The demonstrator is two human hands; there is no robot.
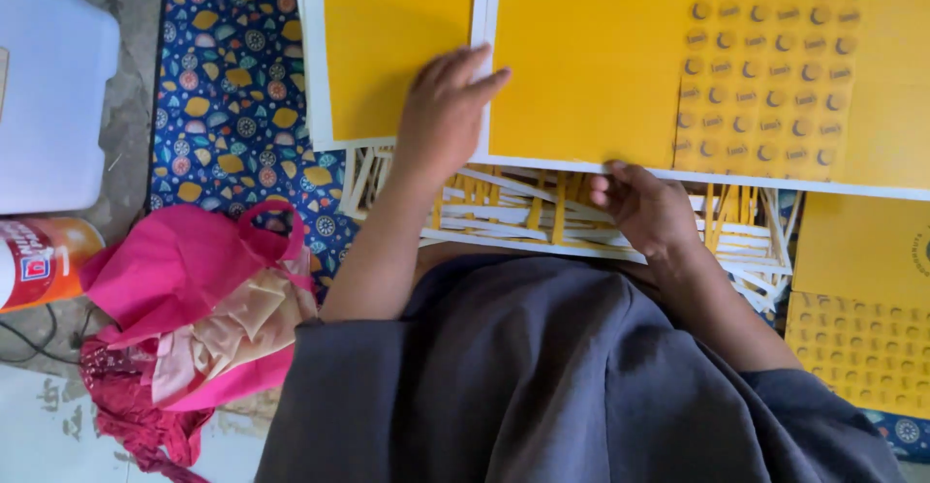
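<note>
Yellow sheet (591, 86) flat, long axis sideways, hands (448, 105) pressing edges

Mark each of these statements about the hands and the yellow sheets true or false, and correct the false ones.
1. The left hand lies flat where two yellow sheets meet. True.
2. The right hand holds a pair of scissors. False: no scissors show; it rests at the lower edge of the large sheet, above the cut strips.
3. A pink bag lies on the person's left. True.
4. The patterned cloth under the sheets is plain white. False: it is dark blue with yellow and white shapes.
5. The sheets are green. False: they are yellow with white borders.
</note>
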